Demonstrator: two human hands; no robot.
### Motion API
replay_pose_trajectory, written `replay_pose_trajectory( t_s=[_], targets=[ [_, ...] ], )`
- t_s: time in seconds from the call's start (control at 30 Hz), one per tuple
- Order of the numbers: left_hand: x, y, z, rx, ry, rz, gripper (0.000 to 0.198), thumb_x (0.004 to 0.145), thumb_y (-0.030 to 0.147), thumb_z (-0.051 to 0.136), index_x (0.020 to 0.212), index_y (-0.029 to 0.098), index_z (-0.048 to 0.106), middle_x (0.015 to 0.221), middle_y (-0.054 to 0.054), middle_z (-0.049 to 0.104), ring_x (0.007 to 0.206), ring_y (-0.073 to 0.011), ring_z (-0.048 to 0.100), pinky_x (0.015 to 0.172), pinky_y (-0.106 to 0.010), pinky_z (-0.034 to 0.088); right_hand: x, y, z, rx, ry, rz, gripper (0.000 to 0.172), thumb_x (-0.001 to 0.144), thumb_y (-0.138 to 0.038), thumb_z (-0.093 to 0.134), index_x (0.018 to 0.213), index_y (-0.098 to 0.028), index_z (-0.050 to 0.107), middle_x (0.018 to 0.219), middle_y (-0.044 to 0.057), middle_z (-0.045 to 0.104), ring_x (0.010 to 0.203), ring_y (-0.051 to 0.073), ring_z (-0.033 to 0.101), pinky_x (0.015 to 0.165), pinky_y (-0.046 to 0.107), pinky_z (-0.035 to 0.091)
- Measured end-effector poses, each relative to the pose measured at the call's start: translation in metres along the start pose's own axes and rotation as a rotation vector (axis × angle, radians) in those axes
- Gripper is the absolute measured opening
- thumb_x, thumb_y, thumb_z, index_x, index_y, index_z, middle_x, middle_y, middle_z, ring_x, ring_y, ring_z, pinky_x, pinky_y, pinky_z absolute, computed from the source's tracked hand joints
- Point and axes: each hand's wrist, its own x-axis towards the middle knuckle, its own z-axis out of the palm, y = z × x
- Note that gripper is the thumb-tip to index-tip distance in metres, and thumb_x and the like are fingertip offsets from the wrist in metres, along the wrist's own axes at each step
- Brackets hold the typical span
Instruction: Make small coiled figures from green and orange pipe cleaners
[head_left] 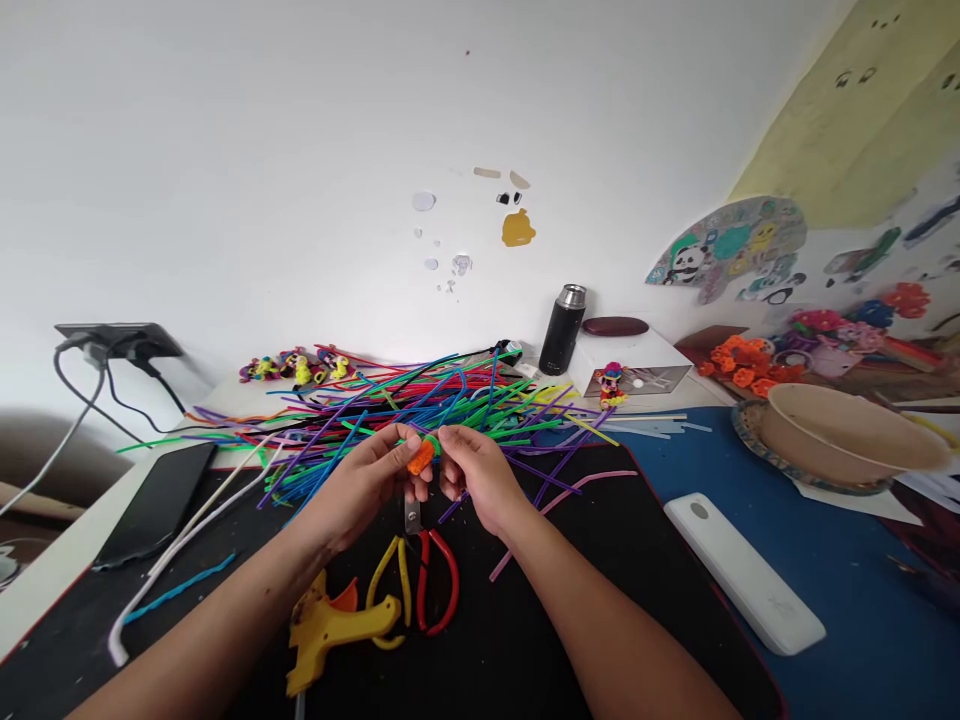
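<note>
Pinching orange-and-green piece [421, 457] above black mat [480, 665], toward its far edge: left hand [384, 462] gripping orange, right hand [480, 470] closed on green. Uneven pull could twist it free, losing it among coloured stems [480, 412].

Pipe-cleaner heap [382, 408] — behind glue gun [334, 628]

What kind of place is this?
It looks like a craft desk, perhaps in somebody's home. You can tell from the big pile of colourful pipe cleaners, the little fuzzy figures at the back, and what seems to be a yellow glue gun.
</note>
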Motion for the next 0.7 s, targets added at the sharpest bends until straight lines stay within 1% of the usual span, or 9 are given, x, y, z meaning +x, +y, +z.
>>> replay_pose_trajectory(
  t_s=[0.07, 0.17, 0.33, 0.43, 0.6, 0.7],
  targets=[
    [0.000, 0.000, 0.001, -0.006, -0.010, 0.001, 0.045, 0.081, 0.054, 0.095, 0.085, 0.017, 0.069, 0.074, -0.004, 0.074, 0.060, -0.0157, 0.069, 0.058, -0.024, 0.054, -0.001, 0.001, 0.001, 0.009, -0.013, 0.008, 0.055, 0.080, -0.071, 0.085, 0.076, -0.020, 0.063, 0.055, -0.007, 0.053, 0.041, 0.009, 0.047, 0.042, 0.024, 0.031],
    [0.001, -0.001, 0.000, -0.054, -0.017, -0.013, 0.043, 0.081, 0.051, 0.096, 0.084, 0.016, 0.071, 0.074, -0.005, 0.075, 0.060, -0.0152, 0.068, 0.058, -0.023, 0.055, -0.001, -0.001, 0.002, 0.034, -0.031, 0.025, 0.056, 0.080, -0.071, 0.085, 0.076, -0.020, 0.062, 0.056, -0.007, 0.052, 0.041, 0.009, 0.046, 0.043, 0.024, 0.029],
    [0.002, -0.006, -0.005, -0.194, 0.010, -0.054, 0.029, 0.088, 0.036, 0.092, 0.088, 0.015, 0.072, 0.074, -0.006, 0.075, 0.058, -0.0150, 0.068, 0.055, -0.021, 0.054, -0.003, -0.006, 0.004, 0.087, -0.050, 0.050, 0.063, 0.079, -0.072, 0.086, 0.066, -0.021, 0.052, 0.056, -0.007, 0.049, 0.041, 0.008, 0.045, 0.043, 0.025, 0.026],
    [0.002, -0.007, -0.005, -0.246, 0.012, -0.072, 0.026, 0.090, 0.032, 0.090, 0.088, 0.015, 0.072, 0.074, -0.006, 0.075, 0.059, -0.0155, 0.069, 0.054, -0.021, 0.055, -0.003, -0.005, 0.005, 0.096, -0.056, 0.043, 0.062, 0.078, -0.073, 0.087, 0.066, -0.021, 0.054, 0.056, -0.007, 0.049, 0.042, 0.009, 0.044, 0.044, 0.026, 0.026],
    [0.001, -0.008, -0.002, -0.257, 0.023, -0.082, 0.029, 0.087, 0.034, 0.094, 0.090, 0.015, 0.073, 0.073, -0.005, 0.075, 0.058, -0.0149, 0.069, 0.053, -0.020, 0.055, -0.002, 0.002, 0.006, 0.124, -0.073, 0.045, 0.057, 0.080, -0.071, 0.087, 0.073, -0.021, 0.060, 0.056, -0.006, 0.051, 0.043, 0.009, 0.043, 0.044, 0.025, 0.026],
    [0.001, -0.010, -0.003, -0.245, 0.027, -0.074, 0.031, 0.086, 0.035, 0.095, 0.089, 0.014, 0.072, 0.073, -0.005, 0.075, 0.058, -0.0142, 0.069, 0.054, -0.020, 0.056, -0.002, 0.005, 0.007, 0.153, -0.099, 0.059, 0.057, 0.080, -0.071, 0.087, 0.074, -0.021, 0.060, 0.057, -0.005, 0.055, 0.045, 0.009, 0.044, 0.044, 0.025, 0.025]
  ],
)
